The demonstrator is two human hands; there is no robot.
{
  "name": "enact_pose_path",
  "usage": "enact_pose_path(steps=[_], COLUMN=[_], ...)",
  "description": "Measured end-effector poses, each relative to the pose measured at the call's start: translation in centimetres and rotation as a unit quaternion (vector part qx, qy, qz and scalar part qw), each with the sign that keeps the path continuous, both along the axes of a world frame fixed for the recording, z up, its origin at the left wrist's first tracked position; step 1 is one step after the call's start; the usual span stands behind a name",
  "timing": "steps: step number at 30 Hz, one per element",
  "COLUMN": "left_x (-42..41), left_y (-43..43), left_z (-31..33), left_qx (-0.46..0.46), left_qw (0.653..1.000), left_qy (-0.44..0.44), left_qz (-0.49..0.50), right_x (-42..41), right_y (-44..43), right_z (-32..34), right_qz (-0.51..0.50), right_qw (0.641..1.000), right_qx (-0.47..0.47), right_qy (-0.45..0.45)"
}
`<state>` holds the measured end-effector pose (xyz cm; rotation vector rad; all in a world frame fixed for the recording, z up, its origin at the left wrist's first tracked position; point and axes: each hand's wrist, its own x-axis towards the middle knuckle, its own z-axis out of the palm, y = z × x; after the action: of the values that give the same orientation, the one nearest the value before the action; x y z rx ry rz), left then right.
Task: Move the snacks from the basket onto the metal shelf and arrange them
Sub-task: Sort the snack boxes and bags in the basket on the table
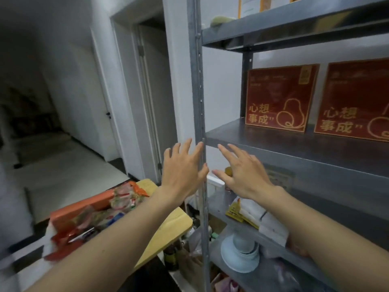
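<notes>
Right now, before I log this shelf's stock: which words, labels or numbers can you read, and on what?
"心想事成": on the left red box.
"心想事成": on the right red box.
Small print on both boxes, the yellow packet and the snack wrappers: too blurred to read.

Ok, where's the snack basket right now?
In the head view it sits at the lower left: the orange basket rests on the yellow tabletop, just left of the metal shelf's upright post.
</notes>
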<state>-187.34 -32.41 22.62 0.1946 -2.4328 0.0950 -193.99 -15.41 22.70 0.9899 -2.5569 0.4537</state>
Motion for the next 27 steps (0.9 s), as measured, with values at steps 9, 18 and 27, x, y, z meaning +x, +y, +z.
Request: enact_pose_path(steps=[9,18,27], left_x=[10.4,18.7,18.7], left_y=[-14.2,-28.3,-36.6], left_z=[-5.2,-12.1,-16.8], left_qx=[0.074,0.166,0.223], left_qw=[0.991,0.974,0.954], left_qy=[-0.021,-0.051,-0.07], left_qz=[0.107,0.149,0.189], right_x=[5.7,10.9,8.0], right_y=[-15.8,-30.0,-39.1], right_z=[-5.3,-12.6,-16.9], right_qz=[0.115,0.199,0.225], right_qw=[0.991,0.964,0.946], right_qx=[-0.007,-0.02,0.002], right_qy=[-0.068,-0.177,-0.235])
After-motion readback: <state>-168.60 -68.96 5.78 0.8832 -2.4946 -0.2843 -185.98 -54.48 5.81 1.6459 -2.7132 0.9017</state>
